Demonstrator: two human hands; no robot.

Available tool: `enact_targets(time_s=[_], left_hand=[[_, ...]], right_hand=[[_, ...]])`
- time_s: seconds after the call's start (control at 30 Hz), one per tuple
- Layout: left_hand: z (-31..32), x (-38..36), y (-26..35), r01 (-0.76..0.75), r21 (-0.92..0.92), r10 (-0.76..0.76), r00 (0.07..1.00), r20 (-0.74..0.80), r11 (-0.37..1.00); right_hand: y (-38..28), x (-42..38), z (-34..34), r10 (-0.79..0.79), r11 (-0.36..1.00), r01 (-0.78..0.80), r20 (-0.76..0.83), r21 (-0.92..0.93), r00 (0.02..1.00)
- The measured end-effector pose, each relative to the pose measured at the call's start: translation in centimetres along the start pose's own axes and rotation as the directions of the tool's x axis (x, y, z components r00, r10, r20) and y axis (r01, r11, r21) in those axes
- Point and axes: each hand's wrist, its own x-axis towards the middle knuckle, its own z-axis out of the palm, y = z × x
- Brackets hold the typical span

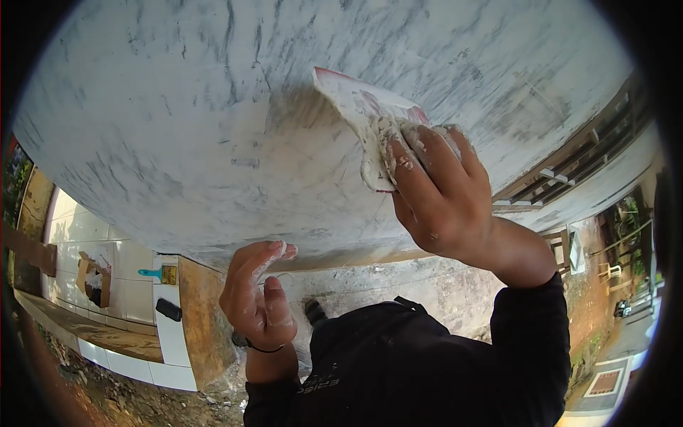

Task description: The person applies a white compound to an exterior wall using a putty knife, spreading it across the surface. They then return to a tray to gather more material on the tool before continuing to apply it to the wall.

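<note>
My right hand point(445, 188) grips a flat putty spreader point(363, 99) with reddish edges, its lower part caked in pale putty. The spreader's far edge is at the wall point(192, 142), which is smeared white and grey with dark streaks. Putty also coats the fingers of this hand. Lower and to the left, my left hand point(257, 295) is held near the wall's base, its fingers bent and apart from the thumb. White residue marks its fingertips, and I see nothing held in it.
On the white tiled ledge at left lie a blue-handled tool point(160, 274), a small black object point(168, 309) and an opened cardboard box point(94, 280). A barred window opening point(590, 153) interrupts the wall at right. A plastic chair point(616, 272) stands farther off.
</note>
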Motion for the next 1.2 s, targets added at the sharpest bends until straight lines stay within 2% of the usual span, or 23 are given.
enact_targets(time_s=[0.07,0.17,0.33,0.57,0.63,0.67,0.73,0.8,0.87,0.93,1.03,1.1,1.13,1.2], left_hand=[[-0.4,-0.4,-0.3,-0.005,-0.036,0.004,0.999,-0.044,0.999],[-1.3,-0.9,-0.8,-0.023,-0.075,0.025,1.0,0.015,0.997],[-2.2,-1.5,-1.7,-0.028,-0.097,0.028,1.0,-0.004,0.995],[-2.5,-2.6,-2.2,0.028,-0.099,-0.031,0.999,-0.029,0.995],[-2.5,-2.7,-1.9,0.026,-0.102,-0.029,0.999,-0.027,0.994],[-2.4,-2.6,-1.7,0.023,-0.105,-0.025,0.999,-0.023,0.994],[-2.3,-2.4,-1.1,0.032,-0.073,-0.036,0.998,-0.047,0.997],[-2.3,-2.2,-0.8,0.047,-0.04,-0.05,0.997,-0.064,0.998],[-2.2,-2.0,-0.8,0.017,-0.033,-0.018,0.999,-0.048,0.999],[-1.6,-2.0,-0.7,0.029,-0.053,-0.032,0.998,-0.048,0.998],[-1.0,-1.7,-0.9,0.037,-0.081,-0.041,0.998,-0.043,0.996],[-0.7,-1.6,-1.1,0.037,-0.087,-0.04,0.999,-0.03,0.996],[-0.6,-1.7,-1.2,0.034,-0.088,-0.037,0.999,-0.033,0.996],[-0.5,-1.8,-1.3,0.038,-0.09,-0.041,0.998,-0.038,0.995]], right_hand=[[0.1,1.2,1.6,-0.19,0.94,0.146,-0.119,-0.307,0.975],[-0.7,1.5,5.3,-0.193,0.943,0.165,-0.07,-0.29,0.979],[-1.2,-0.6,10.7,-0.164,0.917,0.156,0.008,-0.368,0.986],[-4.5,-2.7,13.2,-0.14,0.955,0.135,-0.001,-0.263,0.99],[-5.6,-3.6,12.7,-0.094,0.984,0.109,0.108,-0.144,0.99],[-6.2,-3.8,11.7,-0.096,0.984,0.11,0.102,-0.142,0.99],[-6.6,-3.4,8.8,-0.011,0.995,-0.012,0.24,0.095,0.971],[-5.5,-2.6,7.3,0.011,0.989,-0.041,0.209,0.142,0.978],[-2.8,-0.6,6.3,-0.001,0.956,-0.076,0.263,0.282,0.965],[-0.1,2.1,5.4,0.066,0.961,-0.14,0.297,0.238,0.953],[3.0,5.4,5.1,0.071,0.981,-0.114,0.249,0.16,0.966],[4.1,7.0,4.9,-0.026,0.999,0.023,0.119,0.027,0.993],[4.5,7.8,4.0,-0.023,1.0,0.021,0.121,0.024,0.992],[5.0,9.5,1.4,0.012,0.987,0.006,0.113,-0.159,0.994]])
